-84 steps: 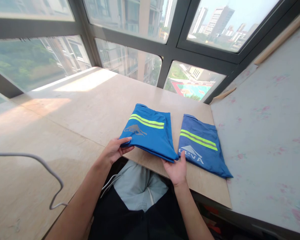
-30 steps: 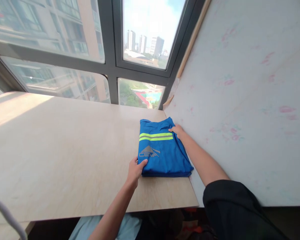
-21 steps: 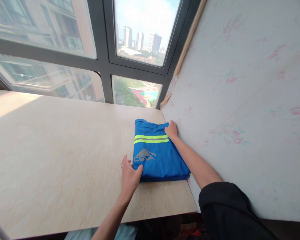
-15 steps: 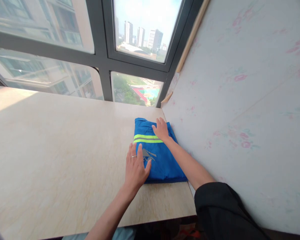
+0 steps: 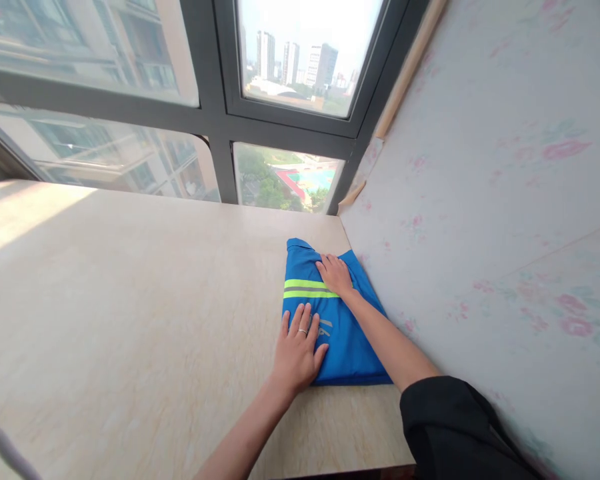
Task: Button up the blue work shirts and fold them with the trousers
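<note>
With the folded garment (image 5: 357, 353) on the desk (image 5: 155, 300) by the wall (image 5: 480, 200), the left hand (image 5: 297, 353), fingers spread, and right hand (image 5: 336, 275), fingers extended, lie on it clamping nothing, apparently smoothing it, so the next move calls for light, even pressure.

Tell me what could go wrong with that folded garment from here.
The ring on the left hand might snag the folded blue garment or scuff its printed logo. The right hand lies on the garment too, so a sideways push from either hand could skew the folds. The garment's right edge runs close along the floral-papered wall, so shoving it further that way might crumple it.
</note>
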The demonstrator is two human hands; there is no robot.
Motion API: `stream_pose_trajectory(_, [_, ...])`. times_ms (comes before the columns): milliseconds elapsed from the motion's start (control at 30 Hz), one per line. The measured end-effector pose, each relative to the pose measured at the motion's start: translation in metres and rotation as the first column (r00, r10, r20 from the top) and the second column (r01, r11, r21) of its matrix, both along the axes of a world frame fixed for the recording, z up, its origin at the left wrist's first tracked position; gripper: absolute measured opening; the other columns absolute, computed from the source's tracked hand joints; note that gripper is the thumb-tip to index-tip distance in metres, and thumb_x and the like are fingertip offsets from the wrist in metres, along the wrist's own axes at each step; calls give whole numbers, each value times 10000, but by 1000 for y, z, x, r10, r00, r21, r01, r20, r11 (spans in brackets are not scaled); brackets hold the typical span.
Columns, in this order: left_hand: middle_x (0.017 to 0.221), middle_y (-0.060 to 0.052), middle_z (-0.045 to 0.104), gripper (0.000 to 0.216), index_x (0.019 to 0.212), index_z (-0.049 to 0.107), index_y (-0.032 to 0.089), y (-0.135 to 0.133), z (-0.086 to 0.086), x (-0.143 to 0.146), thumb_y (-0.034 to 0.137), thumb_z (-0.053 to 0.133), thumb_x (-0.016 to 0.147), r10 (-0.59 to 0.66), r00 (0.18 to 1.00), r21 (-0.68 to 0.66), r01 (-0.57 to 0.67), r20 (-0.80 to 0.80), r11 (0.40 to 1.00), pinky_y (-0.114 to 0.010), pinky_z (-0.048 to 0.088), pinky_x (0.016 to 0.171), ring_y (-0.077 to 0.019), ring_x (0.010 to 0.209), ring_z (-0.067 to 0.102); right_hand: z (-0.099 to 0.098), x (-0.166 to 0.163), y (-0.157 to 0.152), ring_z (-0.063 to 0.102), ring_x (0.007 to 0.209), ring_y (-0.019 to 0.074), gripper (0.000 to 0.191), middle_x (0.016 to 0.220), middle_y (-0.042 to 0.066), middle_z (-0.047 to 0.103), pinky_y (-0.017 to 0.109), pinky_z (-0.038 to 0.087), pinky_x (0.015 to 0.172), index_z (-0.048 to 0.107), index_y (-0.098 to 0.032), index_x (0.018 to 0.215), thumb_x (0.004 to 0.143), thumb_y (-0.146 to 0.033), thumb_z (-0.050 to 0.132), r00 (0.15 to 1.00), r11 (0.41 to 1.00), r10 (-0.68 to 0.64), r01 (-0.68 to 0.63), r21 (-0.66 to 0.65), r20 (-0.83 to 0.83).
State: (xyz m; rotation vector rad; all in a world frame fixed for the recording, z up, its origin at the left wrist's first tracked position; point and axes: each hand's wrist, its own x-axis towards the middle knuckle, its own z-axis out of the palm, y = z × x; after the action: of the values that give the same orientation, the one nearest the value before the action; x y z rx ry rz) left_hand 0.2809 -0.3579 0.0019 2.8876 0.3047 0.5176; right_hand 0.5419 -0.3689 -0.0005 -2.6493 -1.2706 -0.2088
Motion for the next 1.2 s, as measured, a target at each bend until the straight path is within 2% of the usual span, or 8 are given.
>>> stream_pose_trajectory(200, [1566, -144, 330, 587, 1445, 465, 188, -12, 2, -15, 477, 454, 935, 38, 999, -99, -34, 36, 994, -575, 248, 1160, -323, 1465, 265, 4, -2, -1, 474, 1281, 227, 460, 1364, 138, 572, 368, 310, 1083, 526, -156, 1364, 1035, -406, 326, 1000, 1000, -7, 7, 19, 19])
stream_pose_trajectory(300, [1565, -135, 337, 546, 1426, 492, 205, -16, 3, -23, 413, 492, 922, 83, 994, -150, -71, 74, 986, -569, 279, 1151, -324, 1455, 290, 9, -12, 0, 468, 1289, 249, 459, 1368, 173, 566, 418, 276, 1111, 534, -115, 1350, 1032, -374, 327, 998, 998, -47, 45, 37, 48])
stream_pose_trajectory(433, [1555, -156, 349, 517, 1401, 521, 182, -16, 2, -29, 340, 508, 909, 110, 986, -188, -85, 126, 978, -541, 333, 1134, -328, 1449, 305, 15, -56, 2, 353, 1396, 309, 502, 1481, 236, 432, 504, 196, 1151, 465, -50, 1409, 1017, -346, 358, 987, 993, -85, 72, 96, 138])
stream_pose_trajectory(567, [1547, -161, 363, 510, 1385, 540, 173, -16, 0, -31, 332, 515, 901, 112, 984, -201, -83, 139, 976, -528, 339, 1138, -325, 1444, 317, 15, -112, -14, 326, 1428, 298, 513, 1525, 183, 396, 499, 199, 1168, 452, -123, 1447, 1022, -388, 342, 986, 992, 107, -115, 57, 126])
stream_pose_trajectory(633, [1546, -157, 366, 510, 1380, 545, 175, -16, 0, -31, 346, 518, 901, 119, 983, -213, -87, 143, 973, -524, 332, 1145, -321, 1444, 318, 13, -125, -34, 350, 1417, 304, 535, 1510, 190, 417, 512, 218, 1162, 449, -123, 1451, 1020, -422, 344, 992, 996, 82, -84, 23, 97])
stream_pose_trajectory(733, [1551, -157, 357, 508, 1379, 546, 174, -16, 1, -30, 340, 514, 901, 120, 982, -219, -86, 146, 972, -531, 331, 1141, -323, 1444, 316, 11, -124, -76, 351, 1417, 319, 580, 1496, 211, 427, 533, 238, 1150, 455, -103, 1445, 1011, -471, 345, 994, 997, -61, 64, -35, 85])
stream_pose_trajectory(933, [1546, -159, 365, 504, 1376, 549, 174, -16, 3, -30, 316, 517, 894, 116, 982, -225, -81, 149, 971, -540, 325, 1139, -327, 1441, 321, 7, -104, -147, 277, 1459, 311, 591, 1576, 172, 299, 497, 263, 1154, 400, -139, 1488, 1007, -478, 338, 983, 977, -177, 181, -117, 42])
stream_pose_trajectory(1200, [1548, -146, 365, 469, 1368, 558, 188, -9, 1, -33, 320, 509, 921, 74, 984, -282, -26, 160, 959, -538, 318, 1147, -311, 1449, 309, 1, -105, -154, 288, 1458, 288, 593, 1580, 167, 292, 484, 284, 1149, 361, -159, 1507, 1007, -477, 325, 975, 975, -217, 213, -70, -52])
